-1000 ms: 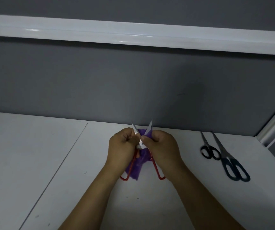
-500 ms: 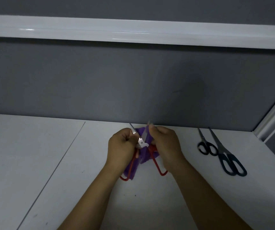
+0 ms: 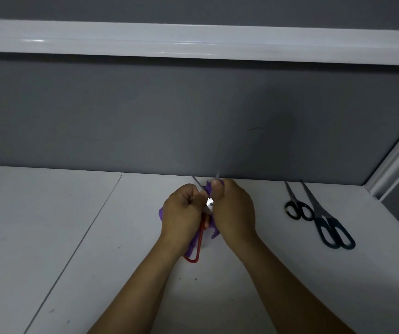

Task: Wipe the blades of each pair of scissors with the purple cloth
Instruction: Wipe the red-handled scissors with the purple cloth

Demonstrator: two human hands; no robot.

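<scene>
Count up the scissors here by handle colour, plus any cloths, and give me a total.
Red-handled scissors: 1
Black-handled scissors: 1
Teal-handled scissors: 1
Purple cloth: 1
Total: 4

Held scissors (image 3: pixel 209 203) with cloth (image 3: pixel 208 189) mid-table (image 3: pixel 73 237); small scissors (image 3: pixel 297 209), large scissors (image 3: pixel 323 219) right (side by side).

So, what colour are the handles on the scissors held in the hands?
Red: the red plastic handle loop shows below the left hand in the head view.
</scene>
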